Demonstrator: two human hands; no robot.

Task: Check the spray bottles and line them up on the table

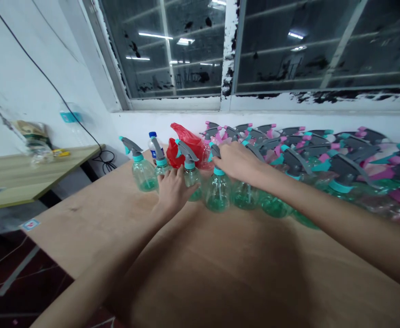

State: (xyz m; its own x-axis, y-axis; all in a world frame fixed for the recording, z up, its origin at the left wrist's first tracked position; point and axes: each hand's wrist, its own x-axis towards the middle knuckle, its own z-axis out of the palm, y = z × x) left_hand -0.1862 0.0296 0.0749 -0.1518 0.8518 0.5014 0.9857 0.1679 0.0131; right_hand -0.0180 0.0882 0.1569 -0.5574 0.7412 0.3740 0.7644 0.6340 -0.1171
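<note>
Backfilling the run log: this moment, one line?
left hand: at green spray bottles | right hand: at grey spray head | red bag: behind bottles

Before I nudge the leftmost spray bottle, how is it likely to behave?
The leftmost spray bottle is probably light if empty, its see-through body looking like thin plastic. Its overhanging trigger head could make it tip if pushed high. The smooth, rounded sides may feel slippery.

The right grip point(235, 161) hides a spray head point(215, 149) (only in part).
</note>
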